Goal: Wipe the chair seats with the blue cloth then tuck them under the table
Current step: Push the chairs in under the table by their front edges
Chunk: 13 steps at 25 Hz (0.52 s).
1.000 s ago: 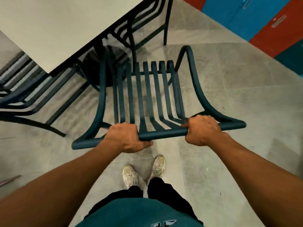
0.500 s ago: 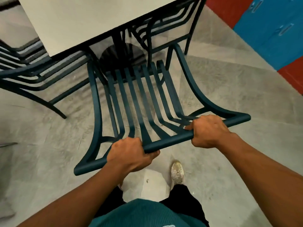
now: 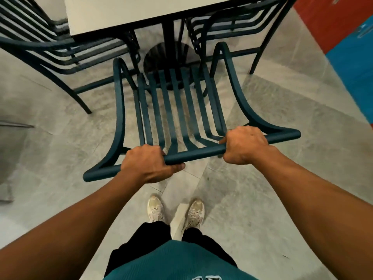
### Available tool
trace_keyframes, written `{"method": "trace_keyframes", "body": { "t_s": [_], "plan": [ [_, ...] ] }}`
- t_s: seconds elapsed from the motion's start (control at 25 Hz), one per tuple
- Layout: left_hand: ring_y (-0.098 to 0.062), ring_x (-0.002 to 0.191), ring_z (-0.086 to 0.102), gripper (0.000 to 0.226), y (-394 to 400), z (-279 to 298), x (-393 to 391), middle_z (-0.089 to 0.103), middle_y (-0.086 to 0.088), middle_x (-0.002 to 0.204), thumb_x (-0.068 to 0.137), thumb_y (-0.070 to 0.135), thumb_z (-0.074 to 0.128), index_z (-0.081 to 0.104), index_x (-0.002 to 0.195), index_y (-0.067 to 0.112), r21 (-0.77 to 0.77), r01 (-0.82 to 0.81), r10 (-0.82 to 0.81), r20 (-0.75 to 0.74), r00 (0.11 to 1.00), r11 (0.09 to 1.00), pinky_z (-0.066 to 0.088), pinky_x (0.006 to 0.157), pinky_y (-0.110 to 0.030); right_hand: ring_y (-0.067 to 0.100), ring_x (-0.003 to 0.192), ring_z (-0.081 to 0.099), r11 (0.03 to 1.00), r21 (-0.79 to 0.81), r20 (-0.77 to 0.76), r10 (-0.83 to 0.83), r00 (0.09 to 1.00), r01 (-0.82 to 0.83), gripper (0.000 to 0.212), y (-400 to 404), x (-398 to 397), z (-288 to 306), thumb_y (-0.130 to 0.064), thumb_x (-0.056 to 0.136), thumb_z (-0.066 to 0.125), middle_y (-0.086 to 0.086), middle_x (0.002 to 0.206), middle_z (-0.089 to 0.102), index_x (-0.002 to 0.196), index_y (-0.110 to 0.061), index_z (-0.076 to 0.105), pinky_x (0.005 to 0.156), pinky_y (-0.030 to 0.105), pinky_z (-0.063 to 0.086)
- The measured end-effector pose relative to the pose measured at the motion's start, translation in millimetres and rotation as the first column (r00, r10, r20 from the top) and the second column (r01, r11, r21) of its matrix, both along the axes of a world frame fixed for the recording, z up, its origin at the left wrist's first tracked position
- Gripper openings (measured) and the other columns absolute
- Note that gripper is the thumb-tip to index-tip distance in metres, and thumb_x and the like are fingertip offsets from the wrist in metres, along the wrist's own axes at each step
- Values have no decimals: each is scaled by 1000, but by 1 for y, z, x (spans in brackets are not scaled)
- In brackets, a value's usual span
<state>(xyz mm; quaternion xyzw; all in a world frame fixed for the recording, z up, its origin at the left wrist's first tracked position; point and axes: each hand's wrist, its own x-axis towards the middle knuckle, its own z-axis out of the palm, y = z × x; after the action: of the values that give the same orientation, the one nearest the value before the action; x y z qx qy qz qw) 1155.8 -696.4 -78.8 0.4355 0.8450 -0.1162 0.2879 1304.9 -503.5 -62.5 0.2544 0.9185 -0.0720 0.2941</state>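
- Left hand [image 3: 148,165] and right hand [image 3: 245,145]: each grip curled tight round the top rail of the slatted metal chair [image 3: 177,110].
- Chair seat's front edge beneath the white bench [image 3: 121,13].

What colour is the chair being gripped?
Dark teal chair, slatted; clearest in the head view.

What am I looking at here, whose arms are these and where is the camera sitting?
The camera sits on a person's head, looking forward and down, so the arms are that person's own. No machine is involved. The left hand and the right hand each grip the top rail of a dark teal slatted chair, which faces a pale table. Other chairs like it stand at the table's left and right. Below are the person's shoes on a grey floor. No cloth is visible.
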Motion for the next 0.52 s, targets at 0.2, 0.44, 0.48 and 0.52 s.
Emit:
{"method": "trace_keyframes", "body": {
  "t_s": [0.2, 0.44, 0.48, 0.52],
  "plan": [
    [-17, 70, 59, 82, 18, -4, -9, 58, 1, 74, 65, 94, 31, 61, 94, 24, 33, -42, 42, -12, 999, 999, 54, 66, -32, 19, 71, 56, 998, 41, -38, 56, 998, -54, 31, 29, -22, 0, -40, 78, 62, -6, 69, 56, 106, -30, 69, 66, 31, 44],
    [-12, 61, 56, 78, 25, -3, -50, 58, 4, 67, 67, 92, 37, 67, 92, 24, 41, -12, 15, -71, 997, 999, 40, 50, -26, 18, 63, 55, 998, 49, -49, 52, 997, -50, 23, 34, -55, -5, -36, 73, 58, -3, 66, 59, 91, -26, 68, 61, 31, 45],
    [-11, 61, 56, 78, 23, -3, -55, 59, 5, 66, 66, 91, 37, 68, 93, 25, 34, -14, 16, -77, 997, 999, 40, 50, -26, 19, 63, 54, 998, 45, -47, 50, 998, -48, 21, 31, -59, -5, -36, 73, 59, -3, 66, 57, 89, -25, 67, 61, 31, 44],
    [-11, 61, 56, 78, 21, -2, -60, 59, 5, 66, 66, 91, 38, 69, 94, 25, 36, -18, 20, -80, 997, 999, 42, 51, -26, 19, 61, 53, 999, 40, -59, 38, 998, -36, 20, 28, -62, -3, -36, 73, 60, -2, 65, 56, 87, -24, 67, 59, 31, 44]
  ]
}}
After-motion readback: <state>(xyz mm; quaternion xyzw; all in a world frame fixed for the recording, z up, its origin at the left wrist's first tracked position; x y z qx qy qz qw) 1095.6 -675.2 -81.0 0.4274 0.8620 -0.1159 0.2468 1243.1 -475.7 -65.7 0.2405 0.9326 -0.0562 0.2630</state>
